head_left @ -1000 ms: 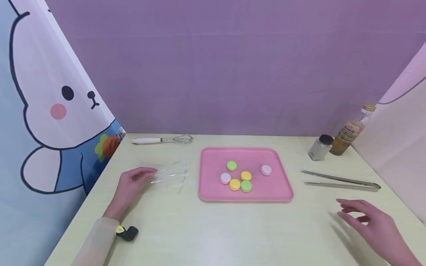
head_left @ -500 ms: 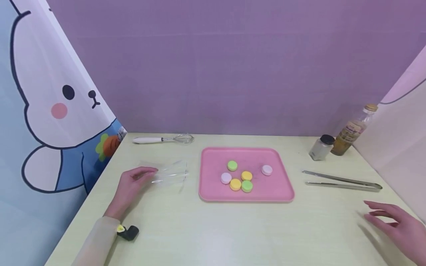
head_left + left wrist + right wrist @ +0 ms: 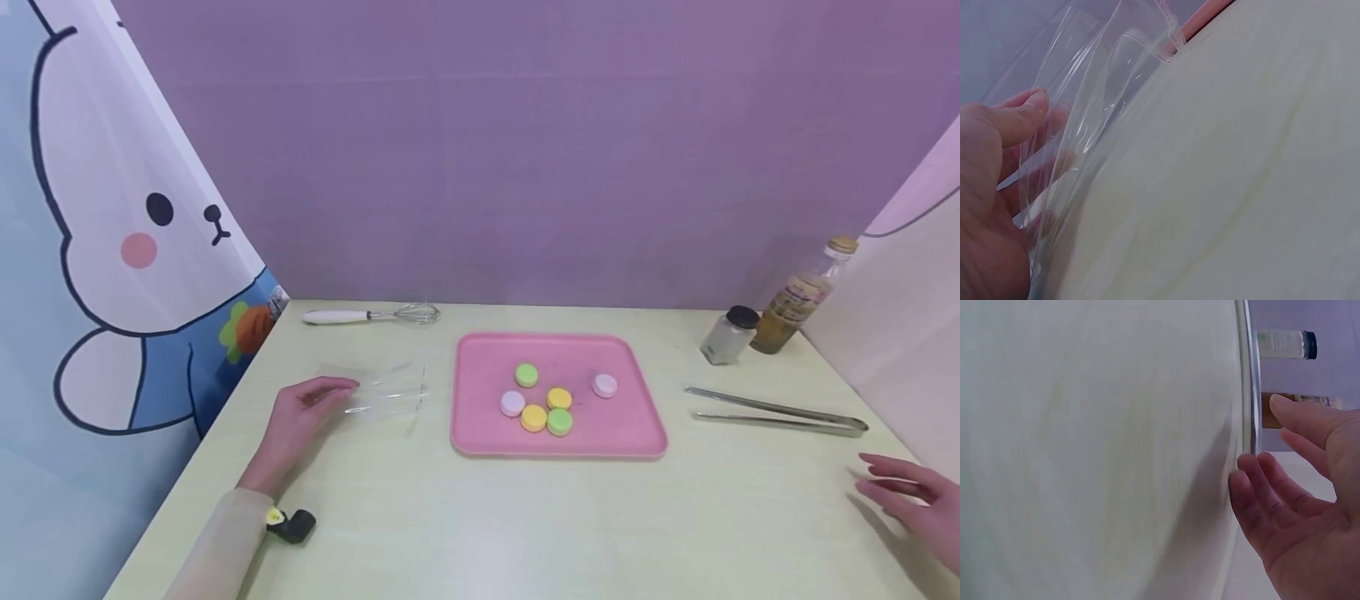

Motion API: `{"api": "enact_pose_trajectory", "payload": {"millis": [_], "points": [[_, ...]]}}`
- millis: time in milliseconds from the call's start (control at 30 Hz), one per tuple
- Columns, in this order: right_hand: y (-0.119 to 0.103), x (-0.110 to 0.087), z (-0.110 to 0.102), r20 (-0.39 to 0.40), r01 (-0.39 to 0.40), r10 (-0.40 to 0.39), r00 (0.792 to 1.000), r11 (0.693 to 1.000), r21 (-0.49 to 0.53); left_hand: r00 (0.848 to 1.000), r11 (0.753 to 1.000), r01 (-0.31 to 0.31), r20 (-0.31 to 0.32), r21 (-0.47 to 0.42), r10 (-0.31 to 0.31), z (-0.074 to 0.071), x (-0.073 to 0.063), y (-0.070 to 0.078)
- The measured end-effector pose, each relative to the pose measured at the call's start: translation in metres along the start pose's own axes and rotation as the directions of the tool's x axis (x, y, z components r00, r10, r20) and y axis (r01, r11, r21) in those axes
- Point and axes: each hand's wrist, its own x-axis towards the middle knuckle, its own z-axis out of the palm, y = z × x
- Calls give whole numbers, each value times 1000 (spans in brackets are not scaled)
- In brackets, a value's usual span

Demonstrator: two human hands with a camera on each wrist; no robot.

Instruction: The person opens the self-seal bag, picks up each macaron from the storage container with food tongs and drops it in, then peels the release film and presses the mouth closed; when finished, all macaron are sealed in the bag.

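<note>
On the left of the table, my left hand (image 3: pixel 300 421) pinches the edge of a clear plastic bag (image 3: pixel 390 390). The left wrist view shows the thumb on the near side of the bag (image 3: pixel 1094 81), with the other fingers behind the film. Over at the right edge, my right hand (image 3: pixel 918 508) holds nothing, its fingers loosely bent. Nearest to it lies a pair of metal tongs (image 3: pixel 776 412), with its arms spread. In the middle, a pink tray (image 3: pixel 468 437) bears several macarons, among them a green macaron (image 3: pixel 527 375), a yellow one and a pale lilac one.
A whisk (image 3: pixel 371 315) with a white handle lies along the back left. At the back right stand a small jar (image 3: pixel 726 337) with a black lid and a corked bottle (image 3: pixel 798 300) of amber liquid. Printed cloth hangs around the table.
My right hand has moved to the right, away from the middle of the table and past the tongs' near side. The left hand and the bag have stayed in place.
</note>
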Motion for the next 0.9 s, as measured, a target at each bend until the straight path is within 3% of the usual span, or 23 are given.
{"api": "enact_pose_trajectory", "payload": {"millis": [167, 367, 433, 633, 733, 833, 900], "points": [[9, 6, -4, -12, -3, 3, 1000, 1000, -7, 1000, 1000, -1, 9, -11, 1, 0, -3, 12], [21, 15, -10, -39, 11, -9, 999, 999, 31, 1000, 1000, 9, 6, -4, -9, 1, 1, -7], [24, 18, -12, -49, -2, 5, 999, 999, 54, 1000, 1000, 7, 7, -10, -7, 1, 1, -8], [30, 24, -17, -27, -63, 68, 997, 986, 157, 1000, 1000, -18, 17, -12, 18, -2, -6, 16], [33, 27, -20, -11, -80, 83, 996, 982, 174, 1000, 1000, -15, 22, -10, 15, -2, -7, 21], [40, 30, -22, -15, -72, 75, 997, 984, 163, 1000, 1000, 0, 22, -11, 1, -2, -7, 19], [44, 32, -24, -18, -61, 65, 998, 982, 177, 1000, 1000, 12, 17, -14, -12, -1, -4, 9]]}}
